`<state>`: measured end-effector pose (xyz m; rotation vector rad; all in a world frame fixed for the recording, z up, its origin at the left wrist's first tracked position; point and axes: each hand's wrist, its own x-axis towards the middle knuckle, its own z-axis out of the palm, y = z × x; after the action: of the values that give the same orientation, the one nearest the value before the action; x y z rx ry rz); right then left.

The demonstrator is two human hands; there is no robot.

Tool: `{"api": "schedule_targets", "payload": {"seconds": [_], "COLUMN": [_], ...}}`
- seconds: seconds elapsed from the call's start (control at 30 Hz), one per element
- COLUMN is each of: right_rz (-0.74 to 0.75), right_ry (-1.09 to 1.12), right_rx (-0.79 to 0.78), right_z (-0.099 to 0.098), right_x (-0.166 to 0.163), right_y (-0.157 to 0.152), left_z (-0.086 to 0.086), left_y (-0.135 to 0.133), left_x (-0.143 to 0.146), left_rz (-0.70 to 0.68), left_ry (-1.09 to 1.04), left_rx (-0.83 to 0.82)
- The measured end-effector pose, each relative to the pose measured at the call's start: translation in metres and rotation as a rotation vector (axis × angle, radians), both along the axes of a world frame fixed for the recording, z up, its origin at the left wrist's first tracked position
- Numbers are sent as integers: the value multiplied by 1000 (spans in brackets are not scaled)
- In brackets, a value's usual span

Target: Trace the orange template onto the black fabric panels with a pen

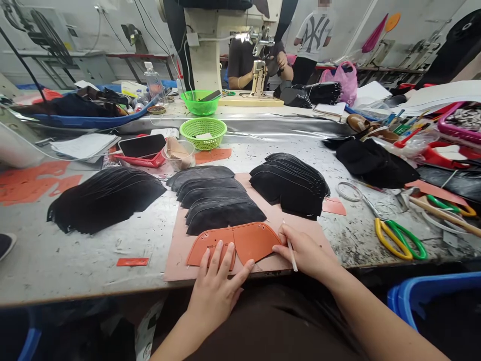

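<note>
An orange template (251, 243) with rounded top corners and a seam down its middle lies near the table's front edge, over a black piece that shows at its lower right. My left hand (218, 281) rests on the template's lower left, fingers stretched and spread. In my right hand (304, 248) is a thin white marking pencil (292, 255), its tip pointing up beside the template's right edge. Overlapping black pieces (221, 205) lie in a row just beyond. Under them is a pink board (180, 255). Fanned stacks of black pieces sit left (105, 198) and right (289, 185).
Yellow-and-green-handled scissors (400, 238) and a hammer (443, 213) lie at the right. Beyond the stacks stand a green basket (203, 133) and a phone (142, 146) on a red tray. A co-worker (240, 65) sits behind a sewing machine (259, 75). A blue bin (443, 291) is below right.
</note>
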<state>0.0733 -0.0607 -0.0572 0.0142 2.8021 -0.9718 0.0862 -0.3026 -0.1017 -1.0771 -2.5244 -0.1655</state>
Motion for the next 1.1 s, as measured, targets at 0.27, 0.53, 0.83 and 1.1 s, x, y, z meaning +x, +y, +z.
{"api": "schedule_targets", "payload": {"seconds": [0.27,0.53,0.83,1.1], "right_rz": [139,248,229,188], "right_ry": [413,630,643,455], "right_rx": [29,15,-6,-100], "right_z": [-20,-35,-38,-24], "right_x": [15,15,19,11], "right_y": [10,-4,-3,4], "left_z": [-3,-7,-13,-11], "left_y": [3,3,0,1], "left_x": [3,6,12,10], "left_rz": [34,43,43,34], "left_ry": [10,8,29,47], "left_rx": [65,91,80,94]}}
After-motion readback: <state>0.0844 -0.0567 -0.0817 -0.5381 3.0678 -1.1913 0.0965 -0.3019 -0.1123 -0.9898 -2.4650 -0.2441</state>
